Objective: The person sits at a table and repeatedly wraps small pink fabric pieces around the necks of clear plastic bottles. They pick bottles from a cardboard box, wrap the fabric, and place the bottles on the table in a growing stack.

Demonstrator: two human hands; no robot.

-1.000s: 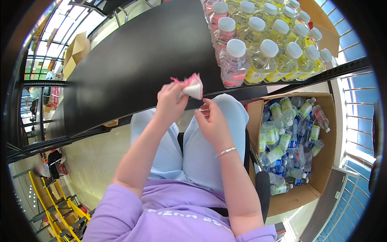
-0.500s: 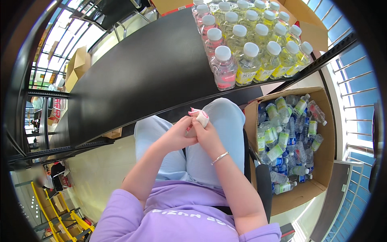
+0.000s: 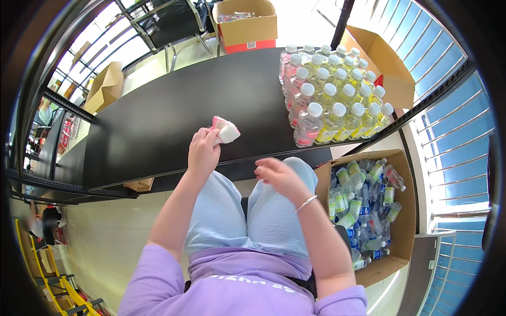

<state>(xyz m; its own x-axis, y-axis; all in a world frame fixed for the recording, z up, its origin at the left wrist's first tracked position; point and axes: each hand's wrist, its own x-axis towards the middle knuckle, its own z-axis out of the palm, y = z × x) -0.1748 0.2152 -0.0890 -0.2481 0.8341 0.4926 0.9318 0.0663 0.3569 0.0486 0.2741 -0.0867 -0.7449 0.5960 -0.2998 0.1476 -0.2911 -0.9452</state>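
My left hand [image 3: 204,150] is closed on a small folded white cloth [image 3: 226,131] with a pink edge, held above the front part of the black table [image 3: 168,105]. Over my knees, to the right, my right hand [image 3: 279,176] is empty with its fingers apart and slightly bent. It touches nothing that I can see. Rows of bottles with white caps stand upright at the table's right end: pink-labelled bottles [image 3: 308,126] make up the left row, yellow-labelled bottles [image 3: 329,126] the others.
Right of my legs, an open cardboard box [image 3: 400,231] on the floor holds many bottles lying loose. Another open carton [image 3: 377,58] stands behind the table's right end, and a box with a red band [image 3: 250,31] beyond its far edge. A black chair [image 3: 163,26] is at the back.
My hands were together over my lap with the cloth between them. Now they are apart: the left has carried the cloth forward over the table, and the right has let go. My view has tilted up.
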